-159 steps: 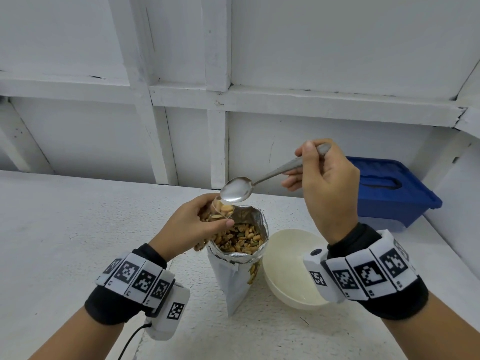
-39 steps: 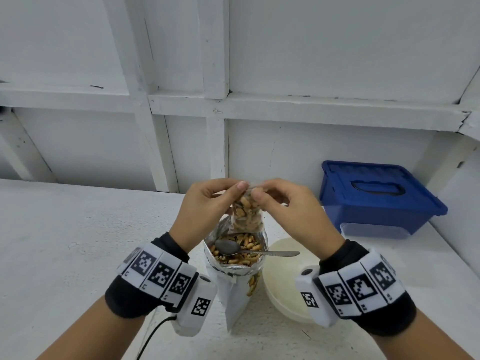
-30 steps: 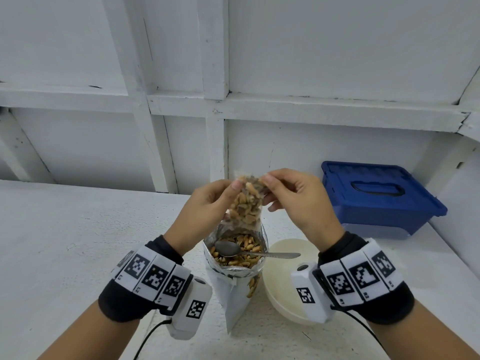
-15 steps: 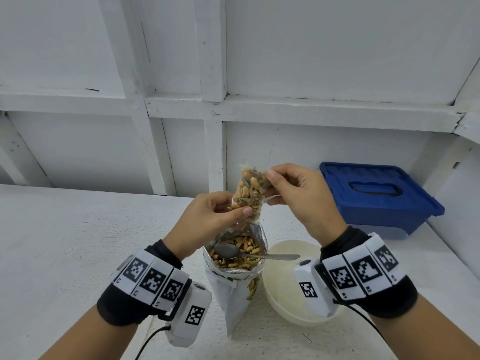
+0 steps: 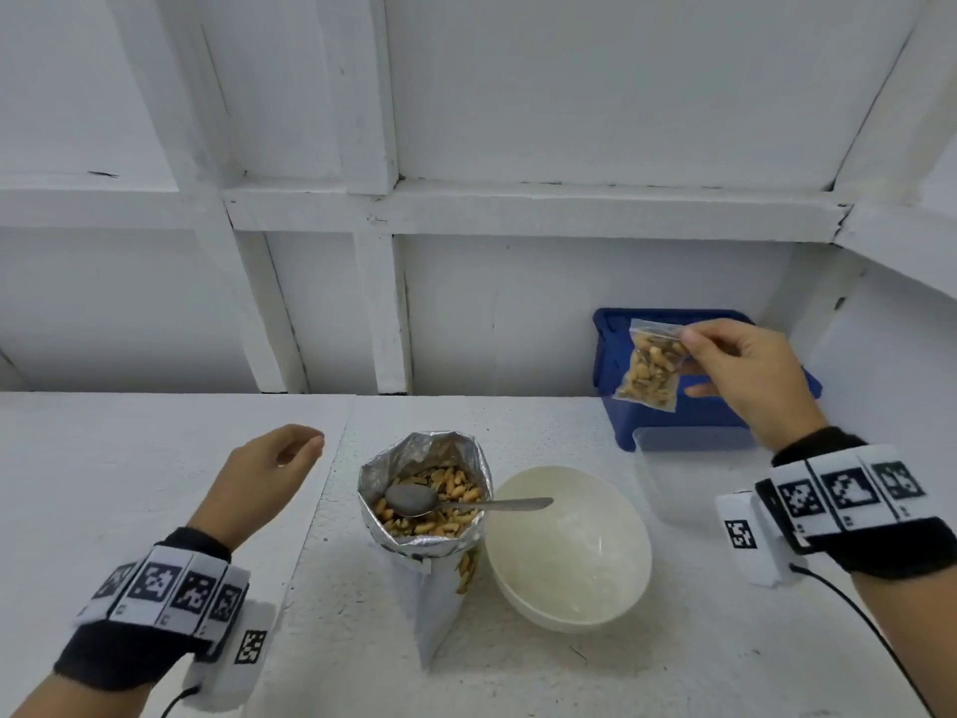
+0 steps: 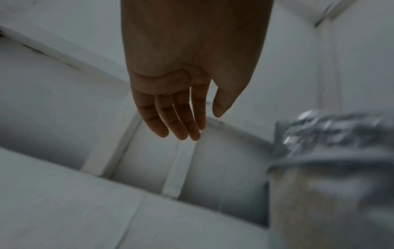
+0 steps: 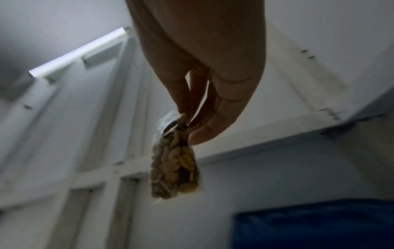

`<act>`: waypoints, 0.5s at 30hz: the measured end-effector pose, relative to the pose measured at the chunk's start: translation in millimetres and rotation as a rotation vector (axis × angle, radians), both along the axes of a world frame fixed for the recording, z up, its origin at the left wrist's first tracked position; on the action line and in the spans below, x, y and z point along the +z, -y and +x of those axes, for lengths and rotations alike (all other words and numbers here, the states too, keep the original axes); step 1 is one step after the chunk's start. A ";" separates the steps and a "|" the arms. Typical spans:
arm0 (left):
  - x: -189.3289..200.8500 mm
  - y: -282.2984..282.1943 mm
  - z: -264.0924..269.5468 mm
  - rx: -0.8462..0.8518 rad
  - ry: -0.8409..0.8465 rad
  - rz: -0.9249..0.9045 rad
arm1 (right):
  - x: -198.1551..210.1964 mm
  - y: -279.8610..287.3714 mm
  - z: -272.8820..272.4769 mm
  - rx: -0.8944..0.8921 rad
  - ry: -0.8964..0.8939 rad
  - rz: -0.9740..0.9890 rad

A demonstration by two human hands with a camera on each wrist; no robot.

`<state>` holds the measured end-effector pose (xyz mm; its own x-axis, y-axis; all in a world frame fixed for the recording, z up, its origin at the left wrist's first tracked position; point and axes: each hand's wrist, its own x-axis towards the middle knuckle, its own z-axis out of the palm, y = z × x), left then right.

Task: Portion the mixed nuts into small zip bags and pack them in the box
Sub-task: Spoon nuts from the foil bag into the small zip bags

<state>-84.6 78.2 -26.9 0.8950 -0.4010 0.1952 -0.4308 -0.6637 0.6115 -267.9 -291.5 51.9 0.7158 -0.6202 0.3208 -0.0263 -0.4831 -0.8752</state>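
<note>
My right hand (image 5: 735,365) pinches the top corner of a small clear zip bag (image 5: 651,373) full of mixed nuts, which hangs in front of the blue lidded box (image 5: 725,412) at the back right. The right wrist view shows the zip bag (image 7: 175,161) dangling from the pinching fingertips (image 7: 183,107). A foil bag of nuts (image 5: 424,510) stands open mid-table with a metal spoon (image 5: 450,502) resting across its mouth. My left hand (image 5: 269,474) hovers to the left of the foil bag, holding nothing; its fingers (image 6: 179,121) hang loose.
An empty cream bowl (image 5: 569,551) sits right of the foil bag. A clear plastic container (image 5: 689,479) stands in front of the blue box. The white table (image 5: 129,484) meets a white panelled wall behind. A cable trails from each wrist.
My left hand let go of the zip bag and dropped away to the left. My right hand carried the bag right, over to the blue box.
</note>
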 end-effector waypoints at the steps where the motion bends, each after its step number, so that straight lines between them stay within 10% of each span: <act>1: -15.9 -3.2 5.9 0.005 -0.051 0.081 | -11.4 15.0 -3.9 -0.049 -0.034 0.000; 15: -156.7 -15.5 51.1 -0.138 -0.294 0.551 | -131.0 77.5 5.3 -0.203 -0.398 0.220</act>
